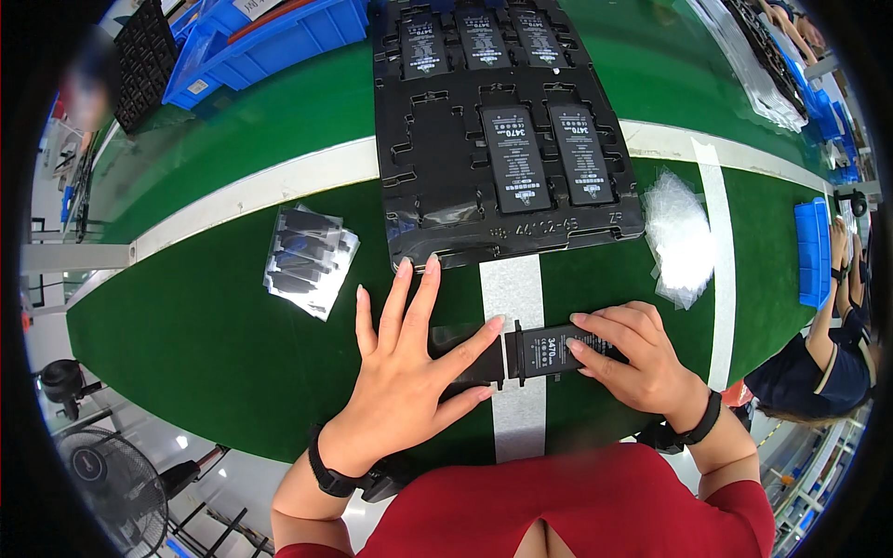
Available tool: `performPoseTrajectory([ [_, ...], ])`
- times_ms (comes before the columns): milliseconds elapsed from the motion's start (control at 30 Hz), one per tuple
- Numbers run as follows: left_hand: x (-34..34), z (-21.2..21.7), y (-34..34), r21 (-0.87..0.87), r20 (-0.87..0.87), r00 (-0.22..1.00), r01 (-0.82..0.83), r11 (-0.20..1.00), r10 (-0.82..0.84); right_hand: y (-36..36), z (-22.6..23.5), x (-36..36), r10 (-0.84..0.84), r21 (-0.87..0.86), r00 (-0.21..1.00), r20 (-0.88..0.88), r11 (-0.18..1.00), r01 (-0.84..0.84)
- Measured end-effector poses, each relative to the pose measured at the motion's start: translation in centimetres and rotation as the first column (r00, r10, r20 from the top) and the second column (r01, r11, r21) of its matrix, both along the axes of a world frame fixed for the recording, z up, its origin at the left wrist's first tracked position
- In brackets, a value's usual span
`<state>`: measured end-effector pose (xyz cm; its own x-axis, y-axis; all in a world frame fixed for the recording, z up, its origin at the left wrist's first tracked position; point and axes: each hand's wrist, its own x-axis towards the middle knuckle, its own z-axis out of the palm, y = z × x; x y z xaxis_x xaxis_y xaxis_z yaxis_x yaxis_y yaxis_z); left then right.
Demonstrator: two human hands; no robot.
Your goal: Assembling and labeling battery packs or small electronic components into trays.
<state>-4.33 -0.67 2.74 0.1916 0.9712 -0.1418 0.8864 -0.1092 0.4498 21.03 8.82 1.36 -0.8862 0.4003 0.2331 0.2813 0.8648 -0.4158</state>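
A flat black phone battery [549,350] with white print lies sideways over the pale strip on the table. My right hand [637,358] pinches its right end between thumb and fingers. The battery's left end meets a black fixture [474,358] with raised edges, partly hidden under my left hand. My left hand [400,363] is spread, its index finger and thumb resting on the fixture near that end. Its middle and ring fingertips reach the near edge of a black moulded tray [437,209]. More batteries [516,158] sit in the tray's pockets; several other pockets hold nothing.
Left of the tray lies a stack of clear sheets with black pieces [307,256]. Transparent films [679,237] are piled on the right. Blue bins [270,46] stand at the back left and a small blue box [812,251] at the right edge, near another person [819,363].
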Motion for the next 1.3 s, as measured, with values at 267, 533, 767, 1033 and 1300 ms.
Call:
performPoseTrajectory([
  [267,0.1,0.0,0.0,-0.006,0.001,1.000,-0.001,1.000,0.001,0.0,0.0,0.0,0.000,0.007,1.000,0.004,1.000,0.000],
  [533,0.1,0.0,0.0,-0.010,0.003,1.000,-0.003,1.000,0.003,0.0,0.0,0.0,0.003,0.018,1.000,0.013,1.000,-0.003],
  [767,0.1,0.0,-0.1,-0.001,-0.005,1.000,-0.003,1.000,0.003,-0.1,0.1,0.0,0.002,0.040,1.000,0.006,0.999,-0.002],
  [1033,0.3,0.1,-0.2,0.030,-0.010,1.000,0.003,1.000,-0.002,-0.2,0.1,0.1,0.005,0.063,1.000,-0.004,0.998,-0.005],
  [1300,1.3,0.7,-0.4,0.051,-0.039,0.987,0.157,0.986,-0.155,-0.2,0.2,0.1,0.015,0.076,1.000,-0.007,0.997,-0.015],
])
